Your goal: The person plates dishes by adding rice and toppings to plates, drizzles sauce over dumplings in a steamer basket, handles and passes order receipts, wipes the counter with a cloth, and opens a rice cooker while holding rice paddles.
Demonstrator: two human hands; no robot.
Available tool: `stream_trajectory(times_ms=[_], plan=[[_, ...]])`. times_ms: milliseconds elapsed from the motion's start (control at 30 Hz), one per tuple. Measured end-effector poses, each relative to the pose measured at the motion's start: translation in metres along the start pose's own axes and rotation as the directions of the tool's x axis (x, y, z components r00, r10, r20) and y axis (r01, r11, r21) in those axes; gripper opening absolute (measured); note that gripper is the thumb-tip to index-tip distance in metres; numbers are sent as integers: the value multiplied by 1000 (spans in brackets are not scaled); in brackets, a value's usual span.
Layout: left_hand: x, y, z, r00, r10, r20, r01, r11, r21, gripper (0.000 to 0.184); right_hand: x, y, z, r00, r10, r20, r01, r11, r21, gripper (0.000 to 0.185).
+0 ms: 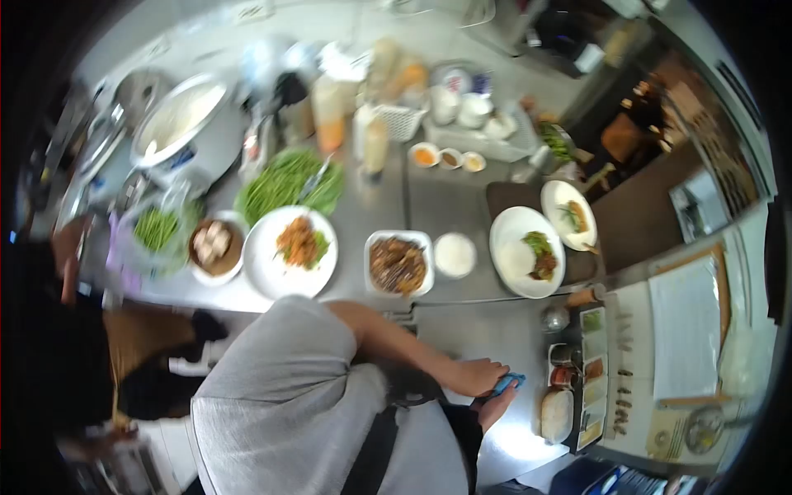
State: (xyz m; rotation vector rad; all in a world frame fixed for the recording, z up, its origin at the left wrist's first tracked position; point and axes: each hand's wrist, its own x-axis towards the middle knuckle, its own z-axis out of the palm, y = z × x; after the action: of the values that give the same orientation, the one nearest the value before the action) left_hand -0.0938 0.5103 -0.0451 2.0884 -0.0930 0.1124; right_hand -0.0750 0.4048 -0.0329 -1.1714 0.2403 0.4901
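Note:
My left hand (474, 375) is closed, with its fingers against a small bright-blue thing (509, 382) that looks like a cloth. Just below it, my right hand (497, 407) grips the same blue thing from the other side. Both hands are together over the steel counter (483, 334), in front of my grey shirt. Blur hides the finer shape of the blue thing and part of the fingers.
Plated dishes stand on an oval plate (528, 276), a second plate (554, 198) and a round plate (264, 268). A tub of dark cooked food (399, 263) sits beside a white container (454, 255). Condiment trays (593, 367) line the right. Another person (62, 346) stands left.

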Motion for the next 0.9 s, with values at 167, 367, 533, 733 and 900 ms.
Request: stream_trajectory(times_ms=[167,367,533,733,900], plan=[[-19,-7,-9,991,136,14,-137,981,137,28,4,27,-25,888,-426,174,418,588,-693,48],[-88,-1,-54,955,251,-156,-202,940,274,20,1,17,9,902,183,391,38,868,-495,40],[-159,21,-67,918,85,-388,7,974,228,19,13,28,27,889,74,452,289,676,-678,41],[-250,20,-78,738,-217,-639,265,964,-22,14,44,-27,4,876,-131,464,452,558,-696,39],[-338,-39,-91,132,-753,-645,215,657,-723,44,37,-59,-21,861,-249,443,500,575,-647,39]])
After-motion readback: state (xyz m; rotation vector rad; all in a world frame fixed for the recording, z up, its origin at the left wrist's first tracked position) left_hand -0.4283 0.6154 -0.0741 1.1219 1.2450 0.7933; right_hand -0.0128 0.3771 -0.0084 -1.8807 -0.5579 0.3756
